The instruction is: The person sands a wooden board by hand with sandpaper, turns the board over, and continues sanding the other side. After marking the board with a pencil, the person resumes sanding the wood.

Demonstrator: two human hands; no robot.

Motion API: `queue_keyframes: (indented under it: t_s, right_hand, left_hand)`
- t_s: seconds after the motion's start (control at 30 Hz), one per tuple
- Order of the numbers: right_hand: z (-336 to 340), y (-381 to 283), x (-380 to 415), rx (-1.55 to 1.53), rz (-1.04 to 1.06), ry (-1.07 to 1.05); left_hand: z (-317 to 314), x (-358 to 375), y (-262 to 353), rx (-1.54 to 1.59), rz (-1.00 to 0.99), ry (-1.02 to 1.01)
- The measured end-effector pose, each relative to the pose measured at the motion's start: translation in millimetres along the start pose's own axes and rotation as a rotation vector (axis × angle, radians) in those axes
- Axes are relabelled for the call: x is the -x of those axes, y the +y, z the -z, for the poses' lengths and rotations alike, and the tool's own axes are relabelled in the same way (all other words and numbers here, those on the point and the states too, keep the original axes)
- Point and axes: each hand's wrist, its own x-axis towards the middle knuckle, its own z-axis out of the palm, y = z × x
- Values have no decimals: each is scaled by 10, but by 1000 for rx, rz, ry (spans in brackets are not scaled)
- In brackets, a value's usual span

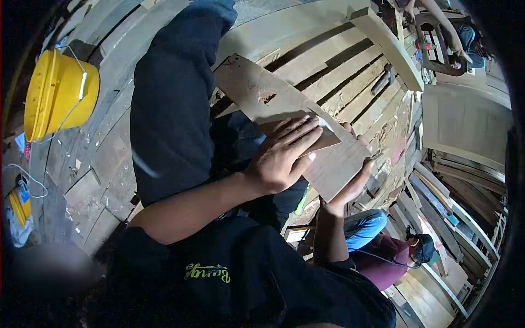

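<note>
A long wooden board (249, 87) lies slanted across my lap, with a dark rough patch near its far part. My left hand (284, 153) is pressed flat over a brown sheet of sandpaper (327, 141) on the board's face. Its fingers lie close together, with the thumb along the sheet's near edge. Much of the sheet is hidden under the palm. My right hand (353, 183) grips the board at its near right end, fingers behind the far edge and partly out of sight.
A yellow bucket (68, 90) with a wire handle stands on planks at left. Slats (342, 82) and a thick wooden beam (388, 52) lie ahead. A person in a cap (383, 259) sits at lower right, near stacked timber (456, 191). Another person's arm (443, 22) is at upper right.
</note>
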Motion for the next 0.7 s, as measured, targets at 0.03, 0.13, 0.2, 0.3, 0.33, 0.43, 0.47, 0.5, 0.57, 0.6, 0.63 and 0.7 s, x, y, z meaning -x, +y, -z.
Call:
queue_keyframes:
  t_s: [0.03, 0.13, 0.2, 0.3, 0.33, 0.43, 0.47, 0.5, 0.57, 0.6, 0.63, 0.7]
  right_hand:
    - [-3, -3, 5, 0, 1, 0]
    - [-13, -3, 14, -27, -16, 22]
    - [-2, 5, 13, 7, -4, 37]
    - [-57, -31, 23, 35, 6, -1]
    - [-64, -32, 29, -23, -42, 55]
    - [-78, -54, 37, 3, -52, 45]
    - [-45, -43, 34, 5, -56, 42]
    - [-32, -35, 43, 3, -56, 38]
    - [-24, -28, 79, 81, 38, -38]
    - [-43, -69, 58, 215, 20, -18]
    - [-50, -81, 62, 209, 21, -19]
    - [-42, -110, 69, 131, -166, 172]
  left_hand:
    - [-4, 2, -2, 0, -1, 0]
    - [-14, 5, -18, -4, -8, -1]
    - [-27, -1, -30, -4, -10, 5]
    - [-6, -21, -11, -41, -11, -7]
    - [-13, -28, 18, -64, -6, -4]
    - [-29, -132, 204, -67, -19, -31]
    - [-1, -157, 314, -73, -11, -96]
    - [39, -194, 440, -81, -3, -160]
    - [22, -243, 553, -48, -52, -224]
    - [20, -280, 550, -39, -62, -224]
    - [27, -337, 524, -28, -73, -227]
    - [-159, -375, 162, -85, -92, -69]
